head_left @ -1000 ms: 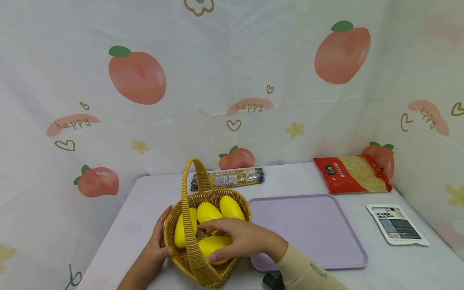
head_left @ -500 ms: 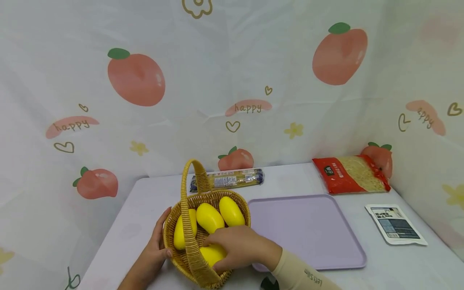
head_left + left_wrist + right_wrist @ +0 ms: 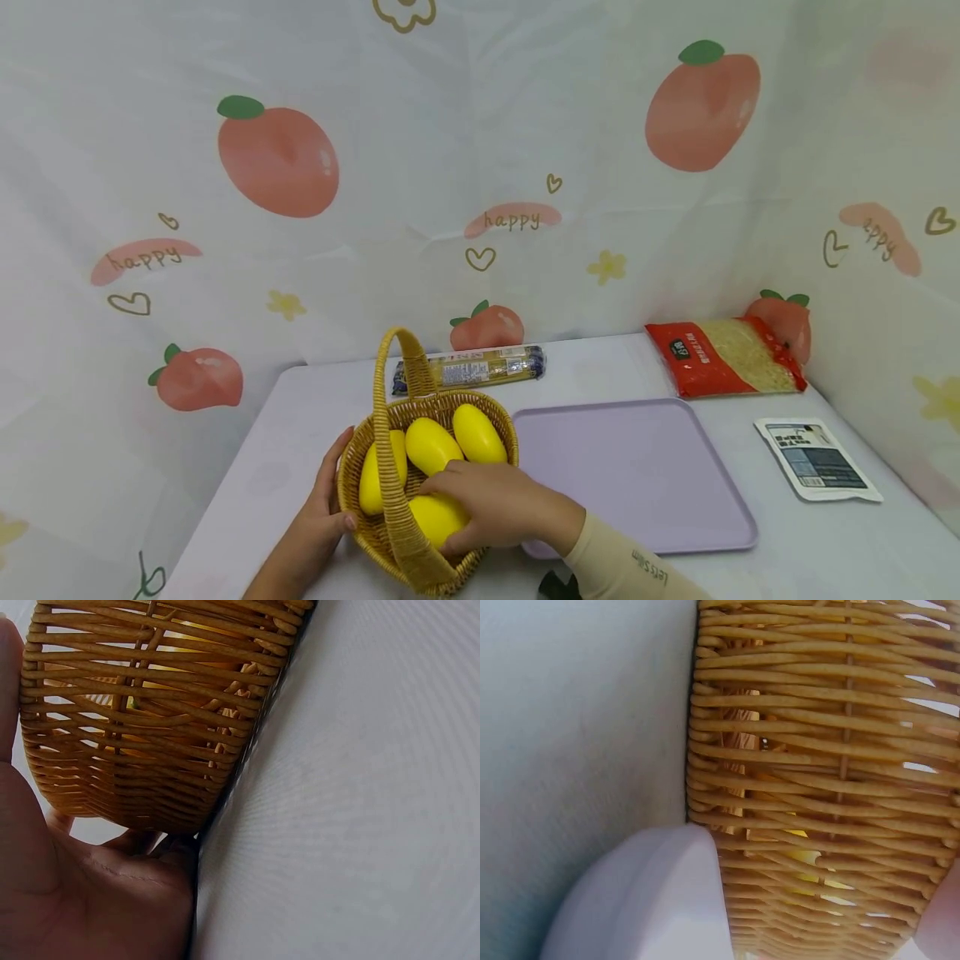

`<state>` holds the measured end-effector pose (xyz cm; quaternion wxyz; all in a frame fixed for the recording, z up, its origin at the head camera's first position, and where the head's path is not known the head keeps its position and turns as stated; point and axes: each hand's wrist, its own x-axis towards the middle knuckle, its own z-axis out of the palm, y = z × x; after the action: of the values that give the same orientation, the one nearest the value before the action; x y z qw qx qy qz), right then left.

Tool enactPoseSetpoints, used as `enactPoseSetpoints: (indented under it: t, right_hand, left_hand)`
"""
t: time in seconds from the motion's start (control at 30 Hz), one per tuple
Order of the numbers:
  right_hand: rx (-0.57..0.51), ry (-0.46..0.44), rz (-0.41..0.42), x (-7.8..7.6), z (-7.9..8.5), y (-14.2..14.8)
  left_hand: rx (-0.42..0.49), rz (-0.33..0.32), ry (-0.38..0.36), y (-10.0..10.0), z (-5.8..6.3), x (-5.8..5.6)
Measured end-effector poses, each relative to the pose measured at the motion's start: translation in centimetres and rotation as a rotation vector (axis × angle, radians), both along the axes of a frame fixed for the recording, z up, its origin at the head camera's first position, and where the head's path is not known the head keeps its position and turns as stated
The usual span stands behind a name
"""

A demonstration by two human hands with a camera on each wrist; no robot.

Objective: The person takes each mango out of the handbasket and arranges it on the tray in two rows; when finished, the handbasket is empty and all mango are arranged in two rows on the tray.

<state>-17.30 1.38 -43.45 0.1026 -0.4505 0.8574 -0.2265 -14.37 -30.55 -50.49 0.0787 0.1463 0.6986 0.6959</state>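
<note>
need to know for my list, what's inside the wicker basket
Four yellow fruits show inside the basket, the right hand gripping the nearest one. That hand and the fruits hide whatever lies directly beneath them.

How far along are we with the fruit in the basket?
Looks done: three fruits sit in the basket, its side held by the left hand. In hand: the right hand grips the front fruit, inside the basket. Remaining, it seems: lifting or releasing that fruit; unclear which. None shows on the tray.

"happy" on white backdrop (image 3: 512, 220), "LetsSlim" on beige sleeve (image 3: 628, 565)
</note>
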Motion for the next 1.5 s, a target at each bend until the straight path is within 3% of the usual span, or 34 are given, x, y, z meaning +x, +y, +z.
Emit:
enactPoseSetpoints:
  t: [0.17, 0.53, 1.03, 1.5]
  right_hand:
    - [-0.090, -0.068, -0.010, -0.2, 0.2, 0.5]
    - [-0.225, -0.103, -0.009, -0.1, 0.8, 1.3]
    - [-0.449, -0.155, -0.077, -0.7, 3.5, 4.8]
    - [-0.572, -0.197, -0.132, -1.2, 4.8, 6.9]
  left_hand:
    - [-0.010, 0.009, -0.014, 0.0, 0.0, -0.1]
    - [-0.047, 0.028, -0.043, -0.3, 0.2, -0.2]
    - [-0.039, 0.017, -0.034, -0.3, 0.0, -0.1]
    - [-0.023, 0.002, -0.025, -0.1, 0.0, -0.2]
